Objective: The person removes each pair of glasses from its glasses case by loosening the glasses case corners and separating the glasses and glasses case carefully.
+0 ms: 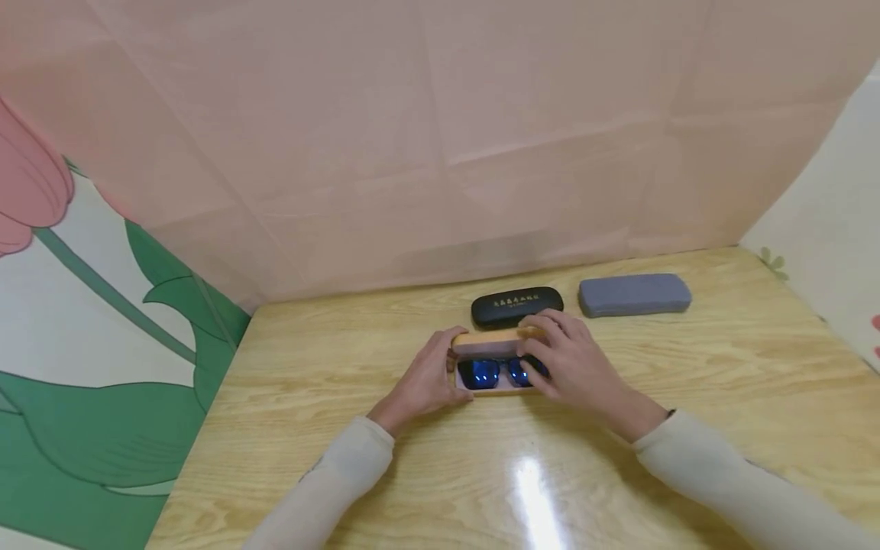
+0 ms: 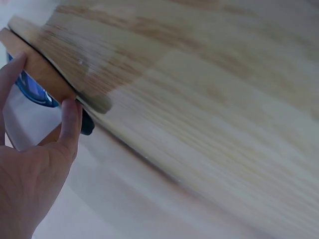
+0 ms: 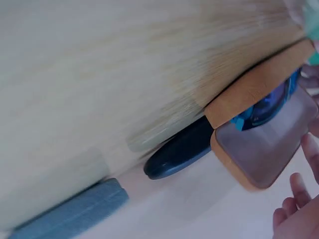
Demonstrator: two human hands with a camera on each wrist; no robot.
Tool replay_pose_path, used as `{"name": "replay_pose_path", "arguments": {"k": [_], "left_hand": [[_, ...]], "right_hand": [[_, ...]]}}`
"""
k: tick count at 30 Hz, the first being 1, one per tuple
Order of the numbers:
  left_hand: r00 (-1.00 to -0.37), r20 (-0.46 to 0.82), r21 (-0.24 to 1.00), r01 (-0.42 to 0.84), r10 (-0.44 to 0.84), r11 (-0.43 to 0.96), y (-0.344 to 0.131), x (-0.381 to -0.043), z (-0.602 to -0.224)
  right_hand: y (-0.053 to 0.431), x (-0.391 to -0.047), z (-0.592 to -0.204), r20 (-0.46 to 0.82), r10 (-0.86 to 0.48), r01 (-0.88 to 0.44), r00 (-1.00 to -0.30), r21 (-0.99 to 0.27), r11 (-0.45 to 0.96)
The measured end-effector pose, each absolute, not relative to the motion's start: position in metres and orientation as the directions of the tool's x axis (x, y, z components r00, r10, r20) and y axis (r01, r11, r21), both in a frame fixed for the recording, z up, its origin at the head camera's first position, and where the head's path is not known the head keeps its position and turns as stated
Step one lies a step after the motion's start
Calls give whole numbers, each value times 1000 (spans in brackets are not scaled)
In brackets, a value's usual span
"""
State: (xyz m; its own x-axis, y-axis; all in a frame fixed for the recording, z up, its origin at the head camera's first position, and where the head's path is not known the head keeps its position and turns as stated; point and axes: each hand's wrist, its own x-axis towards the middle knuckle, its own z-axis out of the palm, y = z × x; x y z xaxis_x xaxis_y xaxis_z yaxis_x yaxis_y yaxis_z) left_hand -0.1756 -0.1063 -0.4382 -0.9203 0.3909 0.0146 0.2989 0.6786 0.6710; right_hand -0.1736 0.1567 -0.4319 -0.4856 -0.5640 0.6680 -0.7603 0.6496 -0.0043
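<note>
A tan hard glasses case (image 1: 484, 344) lies on the table with its lid raised. Inside it sit dark sunglasses (image 1: 485, 373) with blue mirrored lenses. My left hand (image 1: 428, 376) grips the case's left end; in the left wrist view, its fingertips (image 2: 71, 110) press on the tan shell. Over the right part of the case is my right hand (image 1: 576, 365), its fingers loosely bent, hiding part of the lid and the right lens. The right wrist view has the case's right end (image 3: 224, 114) uncovered, with the fingers (image 3: 299, 186) to one side of the lid.
Just behind the tan case lies a closed black glasses case (image 1: 512, 307) with gold lettering. A closed grey-blue glasses case (image 1: 634, 295) is further right. Pink cloth (image 1: 440, 153) hangs along the back edge of the wooden table (image 1: 330, 336).
</note>
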Motion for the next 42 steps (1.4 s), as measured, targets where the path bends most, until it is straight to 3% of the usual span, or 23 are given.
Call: {"name": "replay_pose_path", "arguments": {"k": [5, 12, 27, 36, 42], "left_hand": [[-921, 7, 678, 291, 389, 675, -107, -177, -438], [-917, 0, 673, 295, 399, 679, -106, -176, -438], [-912, -1, 684, 298, 409, 665, -106, -176, -439], [-907, -32, 712, 274, 421, 646, -110, -176, -435], [-901, -61, 723, 257, 430, 641, -113, -175, -433]], "right_hand": [[146, -173, -436, 550, -603, -720, -578, 4, 694], [139, -175, -440, 483, -613, -697, -626, 6, 717], [132, -175, -444, 523, -630, -715, -574, 55, 697], [132, -177, -441, 571, -649, -757, -503, 71, 650], [133, -175, -439, 569, -634, -757, -524, 31, 653]]}}
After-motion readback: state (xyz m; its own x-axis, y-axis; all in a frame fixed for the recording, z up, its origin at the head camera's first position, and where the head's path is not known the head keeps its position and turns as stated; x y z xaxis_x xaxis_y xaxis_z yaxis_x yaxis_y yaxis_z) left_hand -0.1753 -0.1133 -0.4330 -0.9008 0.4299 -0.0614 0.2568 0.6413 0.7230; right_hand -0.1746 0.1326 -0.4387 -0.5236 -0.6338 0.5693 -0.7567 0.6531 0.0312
